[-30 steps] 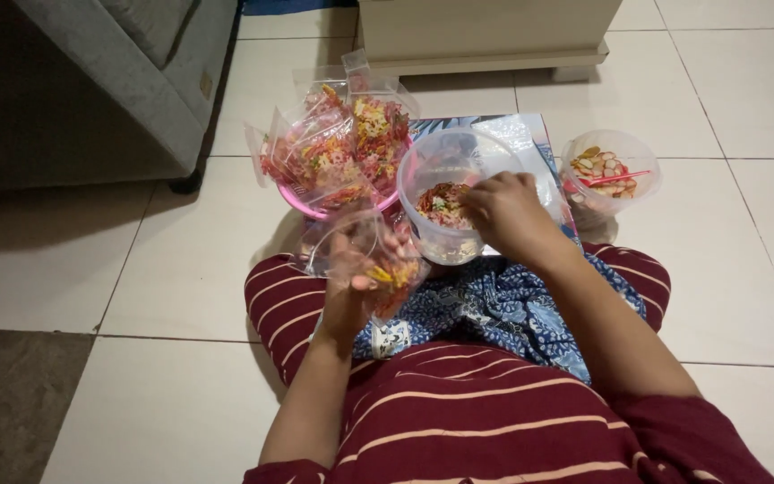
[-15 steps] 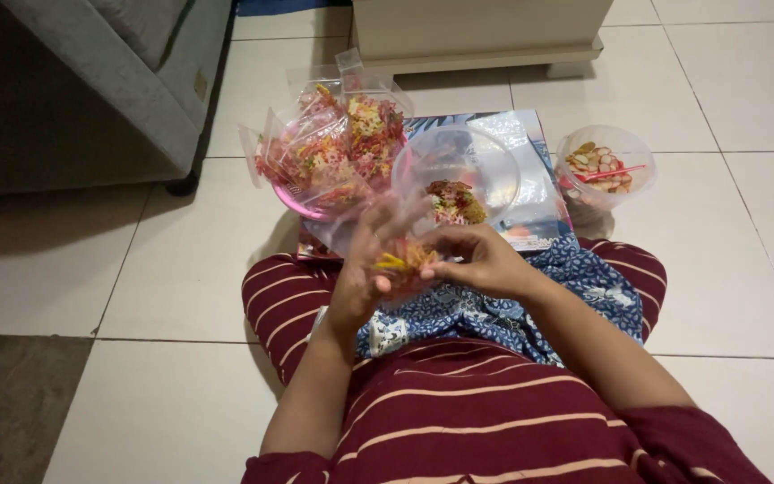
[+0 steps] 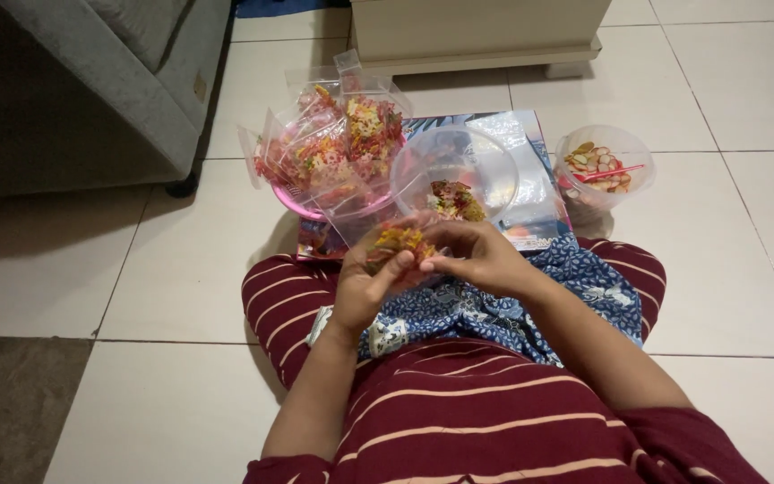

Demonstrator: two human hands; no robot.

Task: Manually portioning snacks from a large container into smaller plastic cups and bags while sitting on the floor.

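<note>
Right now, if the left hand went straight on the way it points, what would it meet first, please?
Probably the clear tub just beyond the small bag that the left hand holds; depth is hard to judge.

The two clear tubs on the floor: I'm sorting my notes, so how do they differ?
The large clear tub stands in front of the person, on a glossy booklet; the small clear tub stands farther right, on the tiled floor. The large clear tub holds a low heap of mixed-colour crackers; the small clear tub holds pale pieces with a pink utensil. Both are round, clear and lidless.
</note>
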